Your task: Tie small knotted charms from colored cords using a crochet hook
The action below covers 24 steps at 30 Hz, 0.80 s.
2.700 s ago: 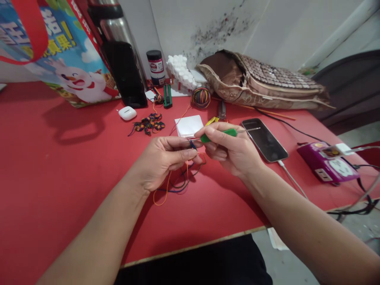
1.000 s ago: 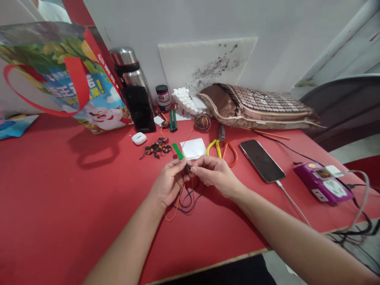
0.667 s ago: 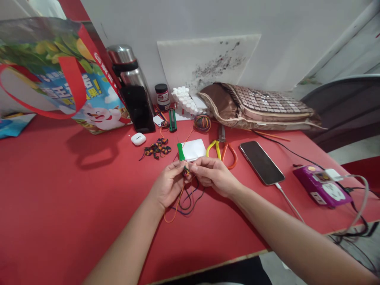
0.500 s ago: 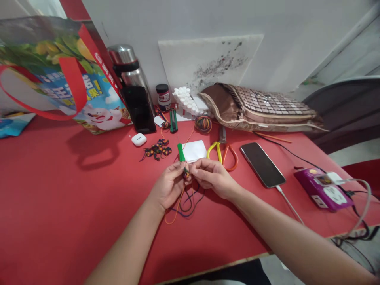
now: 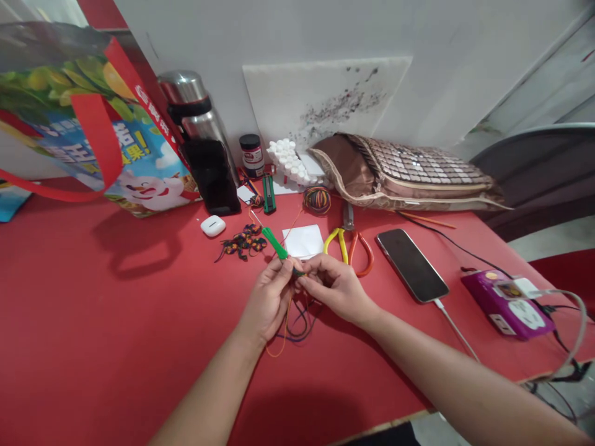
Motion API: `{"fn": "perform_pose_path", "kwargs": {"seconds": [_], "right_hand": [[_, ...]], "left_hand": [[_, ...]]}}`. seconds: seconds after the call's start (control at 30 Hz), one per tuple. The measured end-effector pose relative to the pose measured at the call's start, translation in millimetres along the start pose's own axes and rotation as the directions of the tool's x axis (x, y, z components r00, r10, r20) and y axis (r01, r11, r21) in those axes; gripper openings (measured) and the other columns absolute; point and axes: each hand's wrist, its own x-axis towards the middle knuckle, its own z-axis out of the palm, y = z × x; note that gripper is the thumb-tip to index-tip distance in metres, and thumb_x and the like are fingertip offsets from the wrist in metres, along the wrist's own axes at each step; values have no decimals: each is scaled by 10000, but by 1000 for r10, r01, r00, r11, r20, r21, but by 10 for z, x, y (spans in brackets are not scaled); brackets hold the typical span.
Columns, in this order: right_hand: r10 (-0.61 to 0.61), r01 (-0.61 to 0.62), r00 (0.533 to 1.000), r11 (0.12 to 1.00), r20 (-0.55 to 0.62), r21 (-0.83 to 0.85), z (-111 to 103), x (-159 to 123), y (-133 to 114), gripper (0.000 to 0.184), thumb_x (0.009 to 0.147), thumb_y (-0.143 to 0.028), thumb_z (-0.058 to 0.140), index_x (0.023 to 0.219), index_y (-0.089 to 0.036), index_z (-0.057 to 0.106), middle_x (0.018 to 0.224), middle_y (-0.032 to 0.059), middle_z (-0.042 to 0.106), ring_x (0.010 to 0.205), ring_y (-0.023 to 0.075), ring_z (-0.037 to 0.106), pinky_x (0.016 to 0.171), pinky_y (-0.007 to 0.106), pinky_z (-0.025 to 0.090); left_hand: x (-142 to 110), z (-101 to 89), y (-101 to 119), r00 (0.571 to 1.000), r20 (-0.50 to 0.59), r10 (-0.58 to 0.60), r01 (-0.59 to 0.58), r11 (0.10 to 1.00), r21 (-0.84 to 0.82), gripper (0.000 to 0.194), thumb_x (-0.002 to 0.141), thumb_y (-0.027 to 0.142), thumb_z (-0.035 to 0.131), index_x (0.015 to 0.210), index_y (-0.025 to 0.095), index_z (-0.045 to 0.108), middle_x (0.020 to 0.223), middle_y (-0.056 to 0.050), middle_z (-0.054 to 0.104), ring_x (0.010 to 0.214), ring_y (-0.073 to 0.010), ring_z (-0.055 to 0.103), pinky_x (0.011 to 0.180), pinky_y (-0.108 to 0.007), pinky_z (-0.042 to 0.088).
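The left hand point(image 5: 268, 296) has its thumb and forefinger pressed together, pinching a small knotted piece of multicoloured cord point(image 5: 299, 273). The right hand point(image 5: 335, 288) closes thumb and fingertips on the other side of the same piece, so it sits between the two hands; its exact shape is mostly hidden by the fingers.

A slim tool with a bright green handle and thin metal shaft point(image 5: 275, 243) is also held in the left hand, slanting away from the grip, its shaft pointing up and to the left. Loose thin cords in orange, dark blue and dark green point(image 5: 294, 337) hang below the grip and loop onto the smooth red tabletop point(image 5: 139, 359).

Just beyond the grip lies a folded sheet of white paper point(image 5: 304, 240), and farther beyond it a round ball of multicoloured cord point(image 5: 317, 200). Near the grip on the left is a cluster of knotted black, orange and purple cord shapes point(image 5: 242, 241), with a rounded white plastic case point(image 5: 213, 226) past it. A green box cutter point(image 5: 269, 194) lies farther beyond the tool's shaft.

Just beyond the right hand are metal pliers with yellow and orange handles point(image 5: 343, 245). To the right of the grip, well apart, a dark-screened smartphone point(image 5: 413, 265) lies flat with a white cable point(image 5: 458, 331) plugged in.
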Motion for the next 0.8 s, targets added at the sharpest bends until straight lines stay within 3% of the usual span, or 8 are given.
{"fn": "perform_pose_path", "kwargs": {"seconds": [0.23,0.37,0.47,0.63,0.8], "right_hand": [[-36,26,989,998,147,64,-72,10,-45,243,905,-378,800,878,-211,626,816,24,676,653,125,545,606,274,463],[-29,29,991,1000,133,-2,-73,-23,-13,178,928,-296,749,907,-218,591,764,9,681,570,108,551,540,252,441],[-20,17,994,999,105,32,-62,-43,-11,188,935,-314,735,912,-227,569,771,23,717,601,132,629,565,270,492],[-61,51,990,995,126,82,-68,-12,-48,152,889,-264,764,914,-216,622,776,26,733,648,145,669,623,293,529],[61,-106,975,972,214,209,-64,4,-97,251,825,-270,833,918,-204,609,712,-16,704,518,90,556,496,232,434]], "left_hand": [[-36,-43,68,996,9,-89,88,996,15,399,724,433,956,653,159,675,728,3,593,708,-124,513,693,-239,461],[-49,-57,60,992,-44,-118,121,990,74,397,700,456,967,704,161,701,712,6,609,670,-115,530,661,-229,467],[-29,-65,13,996,-52,-68,76,984,160,398,742,508,933,777,171,723,728,4,629,647,-113,534,617,-226,449],[0,-118,-14,997,77,29,-49,958,282,386,844,545,846,806,191,699,727,12,602,640,-119,526,629,-238,451],[-15,-163,20,983,89,163,-186,877,442,344,962,507,729,812,202,675,686,18,580,607,-120,521,598,-234,435]]}}
